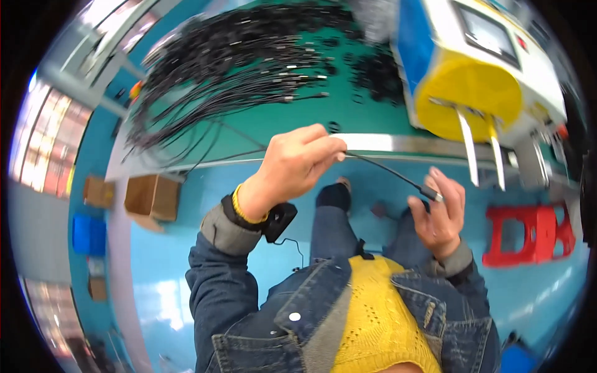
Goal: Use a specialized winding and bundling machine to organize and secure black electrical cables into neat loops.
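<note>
A thin black cable (387, 168) stretches between my two hands in front of the table's near edge. My left hand (292, 163) is closed round it, with fingertips pinched together. Beyond that hand the cable trails left toward the tabletop. At the other end, a black plug (430, 193) with a metal tip lies between the thumb and fingers of my right hand (443, 217). Across the green tabletop (249, 127) spreads a large bundle of black cables (242, 78), many of their plug ends facing right.
A white, blue and yellow machine (472, 93) with a screen and two projecting metal arms (467, 146) stands at the right. Small black pieces (378, 74) lie beside it. A red stool (528, 235) is on the floor at right, an open cardboard box (152, 198) at left.
</note>
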A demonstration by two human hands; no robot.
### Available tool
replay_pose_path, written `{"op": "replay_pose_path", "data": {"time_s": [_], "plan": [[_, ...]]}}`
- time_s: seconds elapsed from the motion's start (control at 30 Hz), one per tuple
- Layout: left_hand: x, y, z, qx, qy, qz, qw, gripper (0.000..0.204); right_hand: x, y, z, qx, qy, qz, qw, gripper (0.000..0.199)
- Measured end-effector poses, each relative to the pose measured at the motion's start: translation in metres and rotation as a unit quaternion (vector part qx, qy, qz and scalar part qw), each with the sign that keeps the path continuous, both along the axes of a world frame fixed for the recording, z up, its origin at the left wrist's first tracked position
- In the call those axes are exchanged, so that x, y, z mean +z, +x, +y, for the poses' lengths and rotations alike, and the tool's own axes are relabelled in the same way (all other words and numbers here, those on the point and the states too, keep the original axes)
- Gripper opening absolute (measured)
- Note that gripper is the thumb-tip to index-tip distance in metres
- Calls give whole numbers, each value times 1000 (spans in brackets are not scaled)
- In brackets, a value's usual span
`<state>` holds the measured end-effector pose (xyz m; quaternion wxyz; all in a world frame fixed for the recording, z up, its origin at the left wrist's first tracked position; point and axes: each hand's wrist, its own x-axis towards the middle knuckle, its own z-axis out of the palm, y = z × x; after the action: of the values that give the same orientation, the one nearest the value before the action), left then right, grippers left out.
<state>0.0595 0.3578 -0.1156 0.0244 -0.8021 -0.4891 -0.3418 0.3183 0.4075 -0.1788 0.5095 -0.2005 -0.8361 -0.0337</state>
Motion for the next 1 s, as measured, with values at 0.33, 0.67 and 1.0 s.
{"op": "replay_pose_path", "data": {"time_s": [0.33,0.67,1.0], "plan": [[11,177,64,-120,-70,-13,990,4,25,178,27,-136,121,-3,983,40],[36,246,97,-173,-401,-398,806,16,48,240,59,-191,147,31,970,35],[-4,252,139,-75,-163,-429,885,11,29,197,138,-194,-58,102,974,11]]}}
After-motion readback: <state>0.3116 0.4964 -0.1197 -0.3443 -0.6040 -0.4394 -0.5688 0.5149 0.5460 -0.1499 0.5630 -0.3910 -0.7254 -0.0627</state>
